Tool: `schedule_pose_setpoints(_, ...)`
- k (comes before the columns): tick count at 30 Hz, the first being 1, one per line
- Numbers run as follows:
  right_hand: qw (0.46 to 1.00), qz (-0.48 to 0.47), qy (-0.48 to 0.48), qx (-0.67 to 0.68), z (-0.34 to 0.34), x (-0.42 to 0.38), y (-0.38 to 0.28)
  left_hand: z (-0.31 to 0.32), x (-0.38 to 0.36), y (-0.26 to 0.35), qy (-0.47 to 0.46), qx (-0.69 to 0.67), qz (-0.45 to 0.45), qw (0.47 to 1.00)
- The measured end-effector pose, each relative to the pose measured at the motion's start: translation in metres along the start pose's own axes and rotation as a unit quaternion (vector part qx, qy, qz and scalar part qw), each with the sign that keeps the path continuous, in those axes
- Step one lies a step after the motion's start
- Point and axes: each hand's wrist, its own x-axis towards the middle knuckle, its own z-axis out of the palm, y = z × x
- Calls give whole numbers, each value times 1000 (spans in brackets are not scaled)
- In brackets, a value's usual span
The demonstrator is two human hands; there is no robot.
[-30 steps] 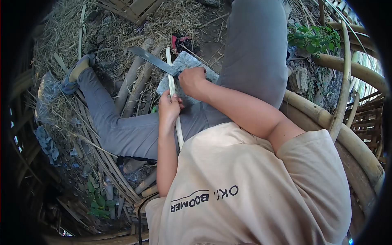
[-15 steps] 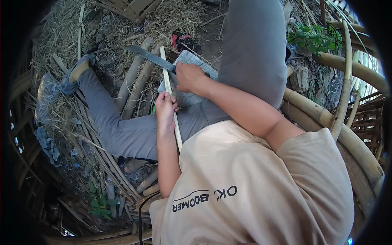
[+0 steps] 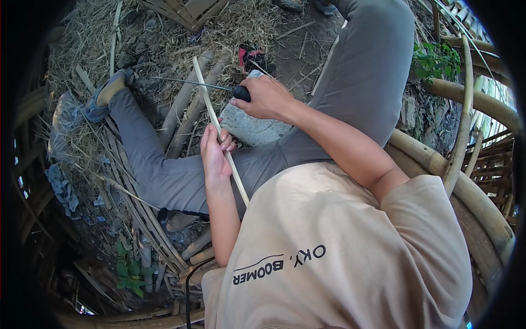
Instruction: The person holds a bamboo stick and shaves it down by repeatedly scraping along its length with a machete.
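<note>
A long pale bamboo strip [image 3: 206, 97] slants up from my lap past my left knee. My left hand [image 3: 216, 151], palm turned up, has its fingers curled round the strip's middle. In my right hand [image 3: 266, 97] is a knife with a black handle [image 3: 241, 94]. Its long blade [image 3: 192, 82], seen nearly edge-on, points left and crosses the strip near its upper end. Below the right hand lies a grey stone [image 3: 255, 127], between my legs.
Bamboo poles [image 3: 183, 104] lie on the straw-covered ground beyond the strip. A red and black item [image 3: 252, 57] lies past the stone. Thick curved bamboo rails [image 3: 466, 181] run along my right side. A clear plastic bag [image 3: 63, 126] is near my left foot.
The knife has turned from showing its flat side to nearly edge-on. The strip's upper end has swung left. My right leg has shifted right, showing more ground.
</note>
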Motion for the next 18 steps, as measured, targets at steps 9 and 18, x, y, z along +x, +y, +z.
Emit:
schedule_pose_setpoints(9,992,-103,22,-71,-63,-35,-40,27,-49,50,-33,-15,-4,999)
schedule_pose_setpoints(18,976,-209,1,-54,-83,-46,-59,58,-87,58,-36,4,110,993)
